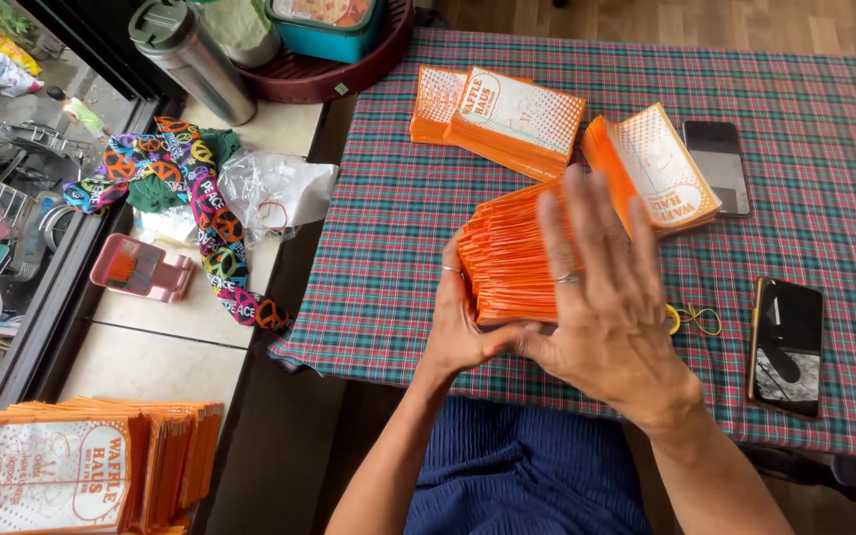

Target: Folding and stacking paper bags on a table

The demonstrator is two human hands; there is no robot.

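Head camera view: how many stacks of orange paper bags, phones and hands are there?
Stacks of orange paper bags: 4, with one between the left hand and right hand
Phones: 2
Hands: 2
Total: 8

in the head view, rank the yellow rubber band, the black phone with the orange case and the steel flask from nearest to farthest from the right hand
From the right hand:
1. Yellow rubber band, just right of that hand on the plaid cloth.
2. Black phone with the orange case, farther right near the table edge.
3. Steel flask, far upper left by the tray.
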